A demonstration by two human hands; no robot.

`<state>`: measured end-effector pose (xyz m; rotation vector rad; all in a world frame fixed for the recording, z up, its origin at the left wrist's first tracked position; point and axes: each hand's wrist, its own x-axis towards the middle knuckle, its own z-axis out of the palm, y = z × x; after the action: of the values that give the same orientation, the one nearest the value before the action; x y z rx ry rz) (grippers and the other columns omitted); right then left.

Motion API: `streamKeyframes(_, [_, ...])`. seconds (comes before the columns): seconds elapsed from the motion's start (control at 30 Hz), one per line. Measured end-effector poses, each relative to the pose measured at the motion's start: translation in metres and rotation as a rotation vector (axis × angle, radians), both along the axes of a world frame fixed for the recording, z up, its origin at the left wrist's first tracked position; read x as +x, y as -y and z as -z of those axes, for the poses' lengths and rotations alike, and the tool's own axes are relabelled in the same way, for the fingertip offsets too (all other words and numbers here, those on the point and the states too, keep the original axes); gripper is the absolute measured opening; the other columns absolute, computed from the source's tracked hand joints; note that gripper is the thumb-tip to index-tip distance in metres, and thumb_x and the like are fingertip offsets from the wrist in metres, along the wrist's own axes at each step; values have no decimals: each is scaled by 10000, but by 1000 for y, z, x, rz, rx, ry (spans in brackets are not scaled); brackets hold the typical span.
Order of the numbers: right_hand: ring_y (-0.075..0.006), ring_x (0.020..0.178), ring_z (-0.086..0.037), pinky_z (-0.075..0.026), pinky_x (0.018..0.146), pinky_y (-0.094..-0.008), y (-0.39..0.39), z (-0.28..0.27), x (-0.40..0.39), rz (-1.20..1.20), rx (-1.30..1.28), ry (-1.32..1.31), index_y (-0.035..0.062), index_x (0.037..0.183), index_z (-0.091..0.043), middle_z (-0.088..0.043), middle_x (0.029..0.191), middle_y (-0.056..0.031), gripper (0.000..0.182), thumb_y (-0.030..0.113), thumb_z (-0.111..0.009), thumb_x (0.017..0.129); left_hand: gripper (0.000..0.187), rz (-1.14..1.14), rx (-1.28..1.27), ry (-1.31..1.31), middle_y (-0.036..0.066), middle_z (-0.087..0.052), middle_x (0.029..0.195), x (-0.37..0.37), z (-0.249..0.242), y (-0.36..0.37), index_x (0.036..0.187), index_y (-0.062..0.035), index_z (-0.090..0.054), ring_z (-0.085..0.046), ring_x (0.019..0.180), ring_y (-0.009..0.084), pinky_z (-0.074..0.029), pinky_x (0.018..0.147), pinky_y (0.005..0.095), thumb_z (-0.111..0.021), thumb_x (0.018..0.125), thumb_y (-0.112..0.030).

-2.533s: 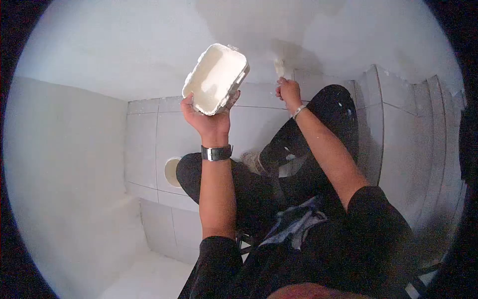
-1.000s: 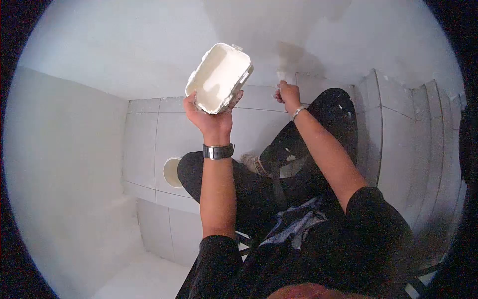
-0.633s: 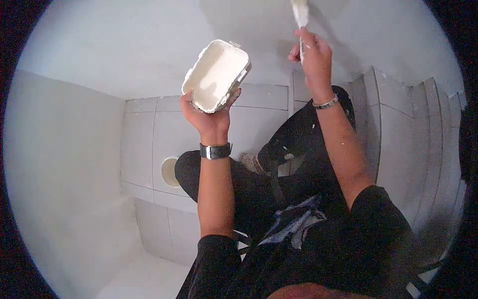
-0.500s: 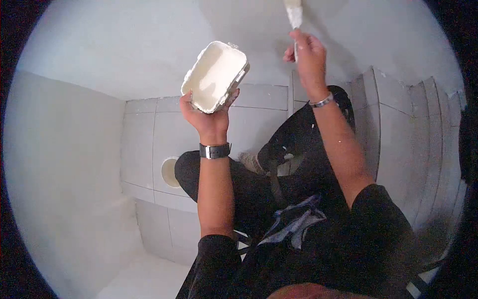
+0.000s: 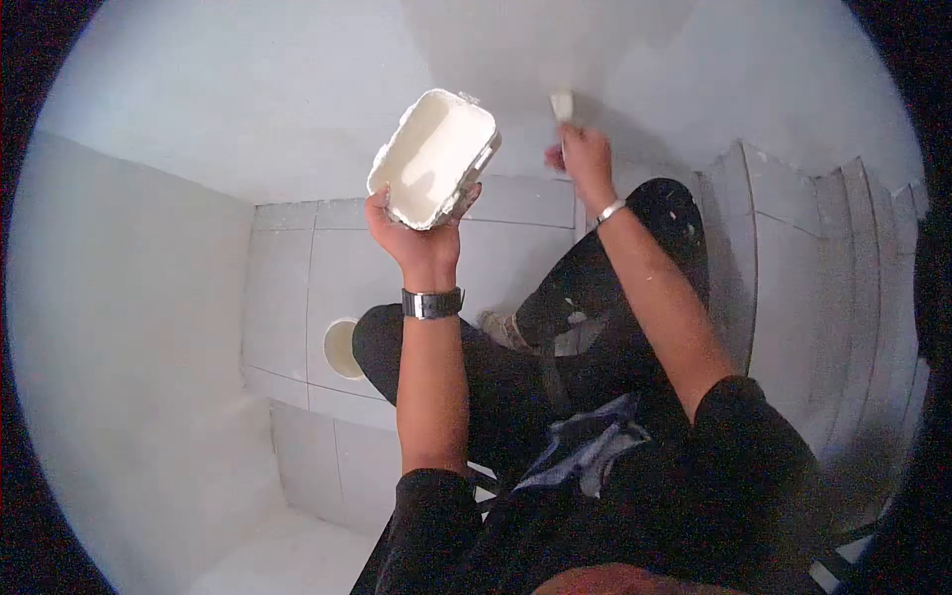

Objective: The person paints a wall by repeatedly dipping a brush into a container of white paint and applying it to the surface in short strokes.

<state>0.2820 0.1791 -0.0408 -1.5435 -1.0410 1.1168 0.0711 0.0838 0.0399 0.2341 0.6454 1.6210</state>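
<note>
My left hand [image 5: 418, 235] is closed round the lower end of a paint tub [image 5: 436, 159], a rectangular container with rounded corners and white paint crusted along its rim. Creamy white paint lies inside, and the tub's mouth faces me. Up and to the right, my right hand [image 5: 585, 164] grips a paintbrush [image 5: 562, 105] by its handle, most of which is hidden by the fingers. The pale bristles point at the wall [image 5: 516, 59], overlapping its lower part in this view. A darker, damp-looking patch spreads over the wall above the brush.
On the tiled floor [image 5: 357, 248] a white bucket [image 5: 343, 349] stands left of my bent knee. Steps [image 5: 793, 228] rise along the right side. Another pale wall [image 5: 129, 297] closes off the left.
My right hand has moved down and slightly left with the paintbrush, from higher on the wall to near its foot. My left hand and the tub have barely shifted.
</note>
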Motion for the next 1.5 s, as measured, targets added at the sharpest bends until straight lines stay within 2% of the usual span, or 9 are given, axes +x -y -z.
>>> streamKeyframes(0.13, [-167,569,-641,-493,475,-277,6,-99,-20,59,304,-139,-39,902,-594,-646,678,-121,325,281,-544,914,670,7,24,2,154,-456,1333,0,5,-4,1345,-86,-403,-465,1190,397,-427,876,606,-426,768,-424])
streamKeyframes(0.23, [-163,564,-637,-481,467,-271,7,-101,-26,78,432,-148,-36,915,-585,-642,669,-122,330,292,-555,914,676,10,45,-6,156,-447,1341,0,3,-2,1347,-87,-398,-461,1194,396,-426,876,608,-425,767,-434])
streamKeyframes(0.43, [-169,471,-601,-473,444,-268,1,11,-14,53,75,-43,-27,880,-583,-622,605,-120,295,267,-562,898,678,7,31,-3,155,-443,1345,0,2,-2,1349,-88,-396,-460,1193,396,-431,870,601,-418,768,-437])
streamKeyframes(0.5, [-171,490,-608,-472,439,-273,8,49,-10,119,-127,-222,-8,855,-592,-631,628,-124,249,239,-564,876,676,13,44,-4,154,-443,1344,0,2,-2,1349,-91,-397,-459,1191,397,-431,868,600,-417,769,-436])
streamKeyframes(0.6, [-172,526,-620,-474,456,-275,14,74,1,131,-270,-252,-5,885,-603,-643,669,-127,244,234,-561,863,638,-5,29,3,151,-475,1295,0,0,-4,1344,-85,-365,-528,1109,375,-504,736,579,-378,807,-429])
streamKeyframes(0.93, [-176,511,-633,-493,475,-279,14,-118,-6,71,331,-234,-28,867,-593,-637,611,-107,329,291,-531,918,647,-14,24,-23,157,-469,1306,0,-3,-1,1349,-85,-361,-527,1117,375,-506,752,581,-384,802,-431])
streamKeyframes(1.07, [-150,533,-619,-469,480,-263,11,-81,-10,77,343,-106,-15,935,-599,-637,642,-97,345,326,-548,922,668,12,0,-51,159,-448,1337,0,-10,1,1349,-97,-397,-458,1199,396,-425,875,607,-415,770,-430])
streamKeyframes(1.3, [-180,525,-636,-469,447,-274,14,48,5,58,-98,-73,-38,879,-589,-646,646,-129,356,309,-522,920,682,13,-8,-64,161,-453,1333,0,-12,0,1345,-75,-397,-471,1186,395,-445,852,592,-413,771,-443])
streamKeyframes(1.5, [-176,541,-632,-488,472,-280,20,-8,3,67,-164,-178,-30,920,-598,-647,679,-132,322,283,-523,905,652,36,13,-32,165,-489,1298,-1,-10,-4,1342,-85,-380,-545,1098,381,-509,753,568,-387,789,-431])
